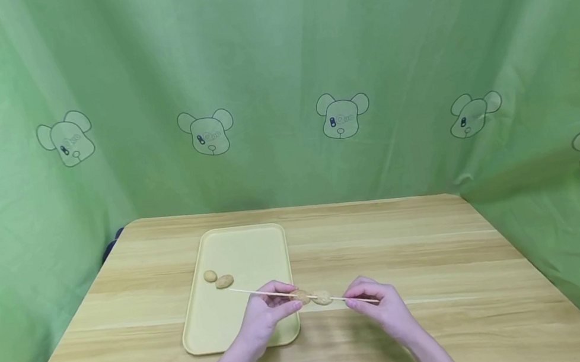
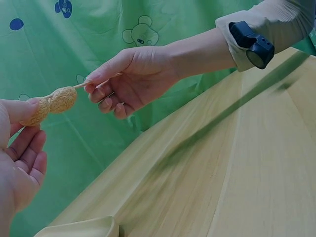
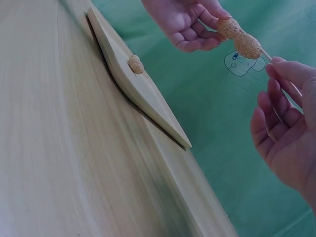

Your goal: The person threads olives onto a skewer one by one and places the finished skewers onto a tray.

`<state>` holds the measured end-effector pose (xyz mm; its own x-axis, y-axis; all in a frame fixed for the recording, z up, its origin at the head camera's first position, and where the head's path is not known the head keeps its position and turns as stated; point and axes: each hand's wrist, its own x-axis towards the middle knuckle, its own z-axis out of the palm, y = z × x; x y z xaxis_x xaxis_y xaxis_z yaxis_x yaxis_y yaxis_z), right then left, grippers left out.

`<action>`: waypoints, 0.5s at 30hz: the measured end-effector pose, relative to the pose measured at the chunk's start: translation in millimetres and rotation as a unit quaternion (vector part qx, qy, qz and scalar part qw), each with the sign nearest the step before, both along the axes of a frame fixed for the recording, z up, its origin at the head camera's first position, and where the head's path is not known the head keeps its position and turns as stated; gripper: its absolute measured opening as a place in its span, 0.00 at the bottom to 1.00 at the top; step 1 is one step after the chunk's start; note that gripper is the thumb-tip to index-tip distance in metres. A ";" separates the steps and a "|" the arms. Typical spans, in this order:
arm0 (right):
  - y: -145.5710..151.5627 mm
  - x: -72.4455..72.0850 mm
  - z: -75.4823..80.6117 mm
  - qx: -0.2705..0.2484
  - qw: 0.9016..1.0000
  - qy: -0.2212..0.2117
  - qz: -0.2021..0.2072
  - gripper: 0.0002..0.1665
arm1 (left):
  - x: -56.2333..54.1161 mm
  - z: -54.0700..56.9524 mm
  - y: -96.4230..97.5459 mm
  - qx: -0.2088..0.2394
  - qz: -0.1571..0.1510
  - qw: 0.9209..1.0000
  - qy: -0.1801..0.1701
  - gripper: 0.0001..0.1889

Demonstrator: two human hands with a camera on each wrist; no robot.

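Two opposed hands (image 1: 265,315) (image 1: 382,305), seemingly level

Four tan pieces (image 1: 322,298): two along one thin stick (image 1: 338,298), two on one tray (image 1: 247,251). One left hand (image 1: 265,315), one right hand (image 1: 384,304), one desk (image 1: 409,239); the head view shows five printed animal heads (image 1: 340,127).

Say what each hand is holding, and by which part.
The left hand pinches the skewered tan ball nearest it by its outer side; the right hand pinches the stick near one end.
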<state>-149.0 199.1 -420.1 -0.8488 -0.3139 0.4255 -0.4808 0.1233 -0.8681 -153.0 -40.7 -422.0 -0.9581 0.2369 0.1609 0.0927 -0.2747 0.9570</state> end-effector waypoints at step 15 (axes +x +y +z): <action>-2.7 -0.7 -3.4 -0.017 1.000 0.011 -0.011 0.05 | -1.4 -5.9 1.0 0.016 -0.013 1.000 0.000 0.21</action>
